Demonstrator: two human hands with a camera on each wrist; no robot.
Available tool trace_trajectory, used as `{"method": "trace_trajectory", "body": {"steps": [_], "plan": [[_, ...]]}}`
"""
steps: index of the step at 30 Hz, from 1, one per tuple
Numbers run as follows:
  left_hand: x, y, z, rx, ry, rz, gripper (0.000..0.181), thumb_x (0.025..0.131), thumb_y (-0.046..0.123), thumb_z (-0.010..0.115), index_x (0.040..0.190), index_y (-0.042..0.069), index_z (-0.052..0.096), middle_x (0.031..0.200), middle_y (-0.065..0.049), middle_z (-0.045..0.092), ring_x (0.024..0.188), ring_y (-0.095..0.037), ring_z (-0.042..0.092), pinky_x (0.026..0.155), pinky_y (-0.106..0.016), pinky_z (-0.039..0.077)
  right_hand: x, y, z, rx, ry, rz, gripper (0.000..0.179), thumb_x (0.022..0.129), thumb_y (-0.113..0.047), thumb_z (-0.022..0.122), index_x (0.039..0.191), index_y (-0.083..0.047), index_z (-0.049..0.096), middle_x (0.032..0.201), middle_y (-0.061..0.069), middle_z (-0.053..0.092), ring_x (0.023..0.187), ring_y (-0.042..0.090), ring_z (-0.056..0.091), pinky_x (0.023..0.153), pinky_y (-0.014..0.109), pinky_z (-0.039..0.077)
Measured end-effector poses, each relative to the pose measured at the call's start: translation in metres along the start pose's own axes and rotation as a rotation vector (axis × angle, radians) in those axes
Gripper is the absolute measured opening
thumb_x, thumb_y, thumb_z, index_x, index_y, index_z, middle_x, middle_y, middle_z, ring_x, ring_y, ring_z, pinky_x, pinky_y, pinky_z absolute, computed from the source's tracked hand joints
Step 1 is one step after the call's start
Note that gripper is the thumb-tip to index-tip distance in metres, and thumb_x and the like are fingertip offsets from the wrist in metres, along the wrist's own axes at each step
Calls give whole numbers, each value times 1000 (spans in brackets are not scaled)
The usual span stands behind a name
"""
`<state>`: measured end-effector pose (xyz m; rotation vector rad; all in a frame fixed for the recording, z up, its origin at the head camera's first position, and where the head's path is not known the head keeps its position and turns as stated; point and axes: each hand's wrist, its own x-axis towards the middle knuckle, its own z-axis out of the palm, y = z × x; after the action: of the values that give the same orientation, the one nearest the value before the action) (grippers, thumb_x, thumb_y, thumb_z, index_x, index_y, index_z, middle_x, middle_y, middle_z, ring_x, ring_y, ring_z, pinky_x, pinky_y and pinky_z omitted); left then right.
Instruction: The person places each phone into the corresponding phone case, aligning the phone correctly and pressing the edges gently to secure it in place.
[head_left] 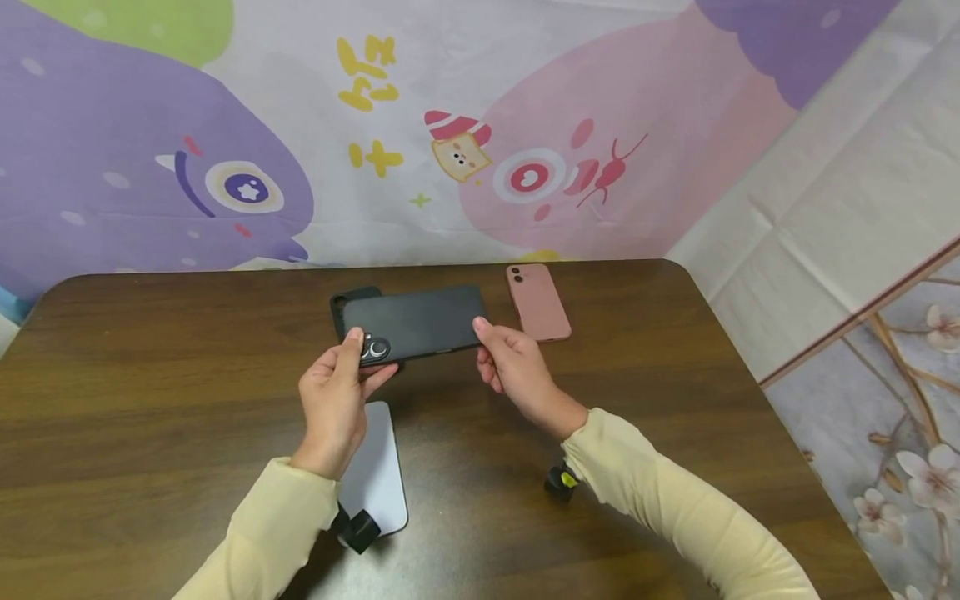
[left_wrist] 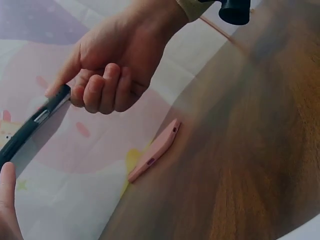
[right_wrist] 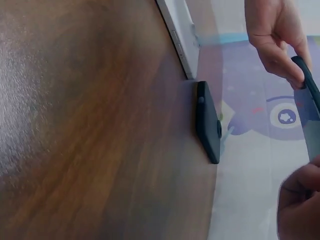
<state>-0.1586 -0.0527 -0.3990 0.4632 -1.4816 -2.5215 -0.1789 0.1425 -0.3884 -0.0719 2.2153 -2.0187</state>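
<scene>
"Currently, where is the dark phone (head_left: 420,323) you handle?"

"Raised above the table (head_left: 172,375), toward its far edge; your left hand (head_left: 333,404) and right hand (head_left: 519,371) each pinch one end."

"Which items are obscured?"

"In the head view, it hides most of a second dark phone (right_wrist: 207,122). Your left wrist overlaps a white phone (head_left: 384,471), well in from the far edge. The left wrist view crops your left hand."

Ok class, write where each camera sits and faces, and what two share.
On head, facing forward and down at the held phone; left hand and right hand show.
On left wrist, facing the right hand and pink phone; left finger shows.
On right wrist, facing the left hand; part of the right shows.
Head and left wrist share the pink phone.
</scene>
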Motion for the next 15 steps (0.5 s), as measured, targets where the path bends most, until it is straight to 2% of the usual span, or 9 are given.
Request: {"method": "trace_trajectory", "body": {"steps": [4, 8, 12, 15], "plan": [[-1, 0, 0, -24, -2, -20, 24, 94, 20, 57, 75, 5, 60, 72, -1, 66, 62, -8, 67, 64, -26, 58, 0, -2, 1, 72, -10, -27, 42, 98, -28, 48, 61, -8, 46, 48, -5, 45, 40, 6, 37, 39, 17, 31], [-1, 0, -1, -43, 5, -6, 23, 93, 21, 58, 77, 5, 61, 72, -2, 65, 62, -8, 67, 64, -26, 58, 1, -5, -3, 95, -113, -30, 39, 99, -26, 45, 65, -8, 48, 50, -4, 51, 41, 7, 42, 40, 19, 35], [0, 1, -3, -15, -7, 2, 24, 92, 23, 60, 76, 5, 60, 73, -2, 65, 62, -9, 67, 65, -27, 58, 3, -7, -6, 162, -188, 9, 27, 97, -19, 48, 73, -9, 48, 57, -3, 61, 46, 7, 51, 44, 19, 42], [0, 0, -4, 1, -18, 0, 24, 92, 23, 60, 77, 4, 59, 75, -3, 65, 63, -9, 67, 66, -27, 58, 3, -9, -7, 226, -207, 45, 20, 96, -14, 50, 77, -9, 46, 61, -2, 65, 50, 7, 55, 48, 18, 45]]}}
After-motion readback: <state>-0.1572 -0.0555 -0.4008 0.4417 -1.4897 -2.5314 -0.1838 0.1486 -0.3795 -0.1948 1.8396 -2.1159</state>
